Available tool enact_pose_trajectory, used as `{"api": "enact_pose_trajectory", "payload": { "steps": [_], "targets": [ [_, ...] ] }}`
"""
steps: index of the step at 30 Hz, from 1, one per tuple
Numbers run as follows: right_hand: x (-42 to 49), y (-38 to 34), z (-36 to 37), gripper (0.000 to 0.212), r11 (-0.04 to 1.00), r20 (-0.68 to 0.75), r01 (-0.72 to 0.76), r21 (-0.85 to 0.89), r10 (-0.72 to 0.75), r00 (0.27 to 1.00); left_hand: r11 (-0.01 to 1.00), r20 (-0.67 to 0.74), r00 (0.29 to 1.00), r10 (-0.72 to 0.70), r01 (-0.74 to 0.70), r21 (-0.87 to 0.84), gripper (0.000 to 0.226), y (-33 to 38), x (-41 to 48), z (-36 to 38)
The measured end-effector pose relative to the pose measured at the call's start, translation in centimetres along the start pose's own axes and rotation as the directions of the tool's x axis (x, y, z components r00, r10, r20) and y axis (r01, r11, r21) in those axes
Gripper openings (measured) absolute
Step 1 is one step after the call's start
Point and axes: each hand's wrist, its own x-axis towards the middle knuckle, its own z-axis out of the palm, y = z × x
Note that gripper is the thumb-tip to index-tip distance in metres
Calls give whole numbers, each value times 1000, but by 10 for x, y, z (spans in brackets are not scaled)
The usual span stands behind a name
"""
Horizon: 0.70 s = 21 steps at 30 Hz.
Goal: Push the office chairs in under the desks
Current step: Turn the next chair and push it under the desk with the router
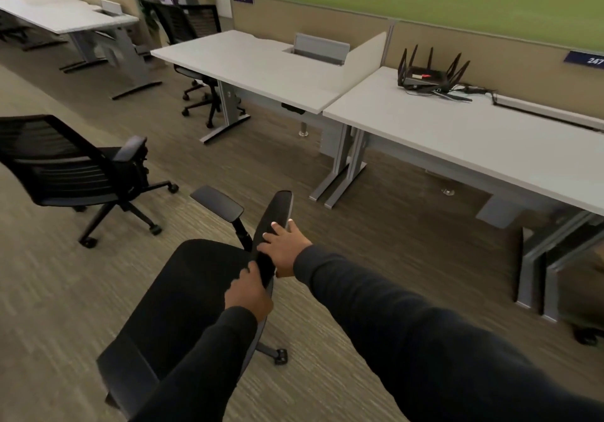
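A black office chair [183, 294] stands on the carpet just in front of me, out in the aisle and apart from the desks. I see its backrest [277, 212] edge-on from above, with one armrest [218, 202] to the left of it. My left hand [250, 292] is closed around the near end of the backrest's top edge. My right hand [285, 246] grips the same edge a little farther along. The nearest white desk [474, 140] is ahead to the right. A second white desk [255, 65] adjoins it farther back.
Another black chair [68, 166] stands loose in the aisle at left. A third chair [192, 29] sits by the far side of the second desk. A black router [429, 73] with cables lies on the nearest desk. A further desk [65, 13] is at the back left.
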Motion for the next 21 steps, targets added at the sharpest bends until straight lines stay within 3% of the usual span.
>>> {"api": "enact_pose_trajectory", "payload": {
  "steps": [3,9,21],
  "targets": [
    [7,1,3,69,999,-30,-36,19,36,999,998,7,999,51,-51,22,76,2,10,1],
    [4,20,8,55,985,-33,-69,-156,65,997,994,36,994,106,-105,-10,73,16,19,12],
    [-35,58,36,60,979,-32,-185,-88,183,983,977,91,975,202,-207,50,79,64,18,32]
  ]
}}
